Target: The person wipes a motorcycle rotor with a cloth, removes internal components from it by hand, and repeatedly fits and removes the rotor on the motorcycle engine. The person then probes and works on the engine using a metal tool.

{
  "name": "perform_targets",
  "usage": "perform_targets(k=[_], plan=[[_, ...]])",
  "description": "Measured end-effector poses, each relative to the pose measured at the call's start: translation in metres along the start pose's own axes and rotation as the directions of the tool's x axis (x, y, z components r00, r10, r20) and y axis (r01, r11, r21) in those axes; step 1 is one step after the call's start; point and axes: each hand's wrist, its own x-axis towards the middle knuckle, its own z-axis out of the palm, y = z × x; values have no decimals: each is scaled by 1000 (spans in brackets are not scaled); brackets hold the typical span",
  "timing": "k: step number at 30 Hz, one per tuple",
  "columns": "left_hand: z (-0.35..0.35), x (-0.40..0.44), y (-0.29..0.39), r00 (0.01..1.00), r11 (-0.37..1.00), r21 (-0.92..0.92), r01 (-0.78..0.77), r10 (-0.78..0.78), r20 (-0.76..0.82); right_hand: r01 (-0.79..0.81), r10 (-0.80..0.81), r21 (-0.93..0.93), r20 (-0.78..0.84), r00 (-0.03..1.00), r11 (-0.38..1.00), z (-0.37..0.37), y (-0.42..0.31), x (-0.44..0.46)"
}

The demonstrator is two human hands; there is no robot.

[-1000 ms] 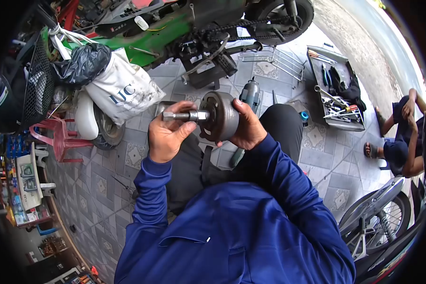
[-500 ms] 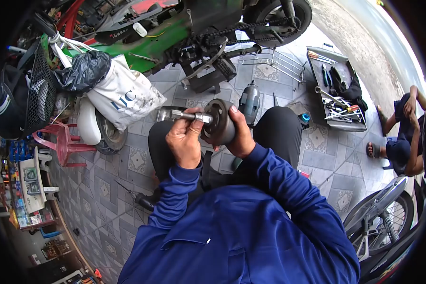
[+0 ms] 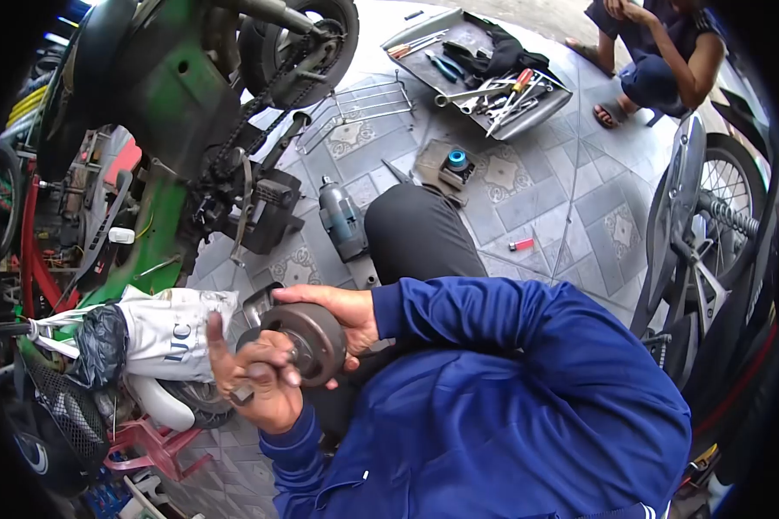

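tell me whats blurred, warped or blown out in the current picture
Head view: blur smears the left hand; head view: bright light washes out the floor near the top edge; head view: fisheye distortion bends the outer scene, with black corners.

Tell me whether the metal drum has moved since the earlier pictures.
Yes: though the camera turned too, the metal drum now appears farther from the power tool on the floor and nearer the white bag.
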Motion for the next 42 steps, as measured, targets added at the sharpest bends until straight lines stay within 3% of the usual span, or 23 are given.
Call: perform_targets(k=[3, 4, 6, 7, 8, 9, 10, 17, 18, 20, 21, 24, 26, 29, 31, 32, 34, 35, 36, 38, 39, 41, 42], plan=[[2, 10, -3, 989, 985, 135, 110, -121, 79, 49, -49, -3, -16, 999, 999, 5, -7, -8], [-3, 17, -13, 981, 958, 286, -34, -23, 193, 71, -71, 22, 9, 997, 997, -19, -7, 1], [-23, 29, -16, 903, 952, 305, -26, -108, 416, -37, 39, -79, 23, 999, 996, -10, -20, -14], [-22, 37, -22, 863, 953, 256, -161, 10, 504, -17, 14, -58, -48, 999, 998, -16, -17, -9], [-8, 29, -22, 967, 944, 311, -115, 35, 254, 7, -7, -5, -157, 988, 1000, -6, -15, -11], [9, 25, -25, 995, 909, 412, -56, 84, -50, 60, -60, -6, -140, 988, 998, -8, -15, -10], [8, 28, -30, 978, 946, 321, 35, 34, -206, 87, -87, -2, -147, 985, 996, -14, -13, -7], [-2, 40, -54, 847, 992, 92, 83, -22, -531, 485, -527, -216, -240, 815, 848, -22, 7, 8], [2, 42, -52, 845, 992, 102, 72, -6, -535, 551, -597, -256, -161, 786, 794, -30, 9, 6], [10, 48, -48, 605, 991, 51, 121, -33, -796, 680, -828, -503, -146, 542, 534, -28, 16, 27], [9, 50, -46, 539, 995, -93, 32, -95, -837, 636, -921, -744, 73, 383, 206, -23, 13, 25], [6, 42, -34, 659, 973, -229, -22, -158, -735, 603, -895, -796, 228, 384, 56, -11, 16, 15], [4, 35, -33, 727, 974, -224, -34, -130, -674, 636, -895, -767, 221, 388, 87, -12, 15, 14], [2, 27, -33, 808, 982, -184, -28, -87, -582, 598, -791, -597, -106, 603, 536, -12, 18, 10], [4, 28, -30, 829, 993, -116, 34, -93, -551, 533, -559, -413, 67, 827, 739, -15, 5, -5], [4, 28, -33, 843, 996, -81, 42, -79, -533, 509, -556, -296, -98, 825, 808, -3, 7, -2], [10, 25, -37, 928, 1000, 12, 6, -1, -373, 495, -503, -93, -217, 836, 864, 10, 6, -12], [13, 27, -36, 967, 988, 114, -107, 130, -219, 508, -515, -89, -160, 842, 857, 9, 4, -18], [1, 28, -39, 965, 937, 320, -144, 205, -166, 535, -566, -205, -155, 809, 820, 12, 3, -29], [5, 24, -20, 930, 635, 731, -251, 366, 1, 569, -634, -339, -122, 763, 749, 13, 7, -48], [2, 20, -18, 943, 663, 724, -189, 328, -54, 577, -646, -341, -132, 752, 742, 12, 11, -53], [2, 14, 0, 970, 505, 828, 244, -104, -222, 682, -873, -578, -122, 472, 449, 11, 17, -61], [5, 14, -2, 982, 469, 862, 191, -85, -171, 673, -896, -647, -38, 442, 359, 12, 15, -69]])
